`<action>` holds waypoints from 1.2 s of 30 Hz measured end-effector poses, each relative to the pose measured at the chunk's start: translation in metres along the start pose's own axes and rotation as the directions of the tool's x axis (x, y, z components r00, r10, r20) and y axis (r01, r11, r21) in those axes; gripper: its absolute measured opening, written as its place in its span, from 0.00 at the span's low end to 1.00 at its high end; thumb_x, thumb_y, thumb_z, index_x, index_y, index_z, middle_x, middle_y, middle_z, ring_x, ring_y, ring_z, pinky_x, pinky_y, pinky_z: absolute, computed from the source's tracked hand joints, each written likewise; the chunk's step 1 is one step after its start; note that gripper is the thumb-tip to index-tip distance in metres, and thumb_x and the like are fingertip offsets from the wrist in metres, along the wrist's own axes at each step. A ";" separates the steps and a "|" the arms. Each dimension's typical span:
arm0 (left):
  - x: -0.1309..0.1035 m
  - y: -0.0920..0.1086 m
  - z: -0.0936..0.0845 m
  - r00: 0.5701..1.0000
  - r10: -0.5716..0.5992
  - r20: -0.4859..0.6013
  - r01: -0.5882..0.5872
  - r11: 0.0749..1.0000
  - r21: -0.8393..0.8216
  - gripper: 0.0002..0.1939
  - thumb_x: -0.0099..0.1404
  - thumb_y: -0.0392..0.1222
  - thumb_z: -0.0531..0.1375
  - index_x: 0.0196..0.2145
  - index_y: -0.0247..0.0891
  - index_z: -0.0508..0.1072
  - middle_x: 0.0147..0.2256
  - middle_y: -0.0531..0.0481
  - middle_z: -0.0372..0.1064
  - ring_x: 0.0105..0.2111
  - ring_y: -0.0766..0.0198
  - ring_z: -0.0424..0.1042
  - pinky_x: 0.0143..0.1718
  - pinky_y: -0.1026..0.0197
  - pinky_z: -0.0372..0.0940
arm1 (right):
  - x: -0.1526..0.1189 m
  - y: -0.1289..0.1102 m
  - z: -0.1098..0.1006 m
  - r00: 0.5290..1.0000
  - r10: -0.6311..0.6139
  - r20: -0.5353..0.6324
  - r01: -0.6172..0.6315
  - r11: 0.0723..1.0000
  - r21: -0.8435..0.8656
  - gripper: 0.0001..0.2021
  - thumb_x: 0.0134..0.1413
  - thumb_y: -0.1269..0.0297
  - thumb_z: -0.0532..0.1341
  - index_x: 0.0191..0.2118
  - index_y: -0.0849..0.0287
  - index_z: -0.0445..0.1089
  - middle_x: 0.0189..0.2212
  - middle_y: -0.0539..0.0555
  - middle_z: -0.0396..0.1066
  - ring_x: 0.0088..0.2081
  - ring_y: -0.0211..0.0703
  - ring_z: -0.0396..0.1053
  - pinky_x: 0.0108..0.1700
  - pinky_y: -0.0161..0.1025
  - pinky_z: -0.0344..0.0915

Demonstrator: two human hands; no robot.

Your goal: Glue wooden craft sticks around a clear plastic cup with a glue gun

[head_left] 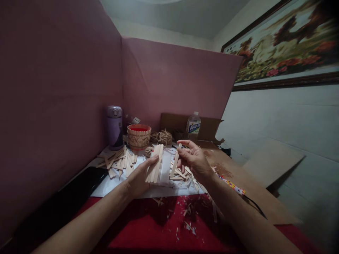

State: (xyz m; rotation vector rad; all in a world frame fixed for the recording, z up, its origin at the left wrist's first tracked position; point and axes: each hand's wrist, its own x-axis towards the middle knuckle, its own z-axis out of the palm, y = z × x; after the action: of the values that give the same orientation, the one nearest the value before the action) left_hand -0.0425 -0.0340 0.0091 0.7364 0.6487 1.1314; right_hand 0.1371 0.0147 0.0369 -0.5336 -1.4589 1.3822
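My left hand (139,178) is closed on several wooden craft sticks (156,164) held side by side like a small panel, its thumb lying across the front. Between the thumb and fingers of my right hand (195,159) a single craft stick (174,165) stands nearly upright, apart from the panel. Behind and below that hand, loose sticks and broken bits (182,173) lie on white paper (106,188). Another pile of craft sticks (123,160) is spread to the left of my left hand.
A purple flask (114,128) stands at the back left beside a stick-covered pot (139,137) with a red inside. Twine balls (164,137) and a plastic bottle (194,123) stand farther right. Cardboard (238,187) lies at the right; splinters litter the red cloth (148,233).
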 end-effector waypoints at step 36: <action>0.005 -0.018 0.009 1.000 -0.021 -0.002 0.021 0.999 0.041 0.21 0.61 0.48 0.60 0.47 0.31 0.73 0.33 0.42 0.76 0.28 0.62 0.72 0.33 0.60 0.66 | -0.007 0.014 0.016 0.949 -0.059 -0.311 0.066 0.998 0.012 0.14 0.36 0.59 0.72 0.28 0.61 0.72 0.18 0.44 0.62 0.18 0.29 0.49 0.19 0.32 0.46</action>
State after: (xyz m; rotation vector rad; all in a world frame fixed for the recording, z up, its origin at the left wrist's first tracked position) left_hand -0.0242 -0.0355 -0.0008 0.7619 0.6813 1.1022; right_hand 0.1218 0.0047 0.0239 -0.6539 -1.1938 1.2013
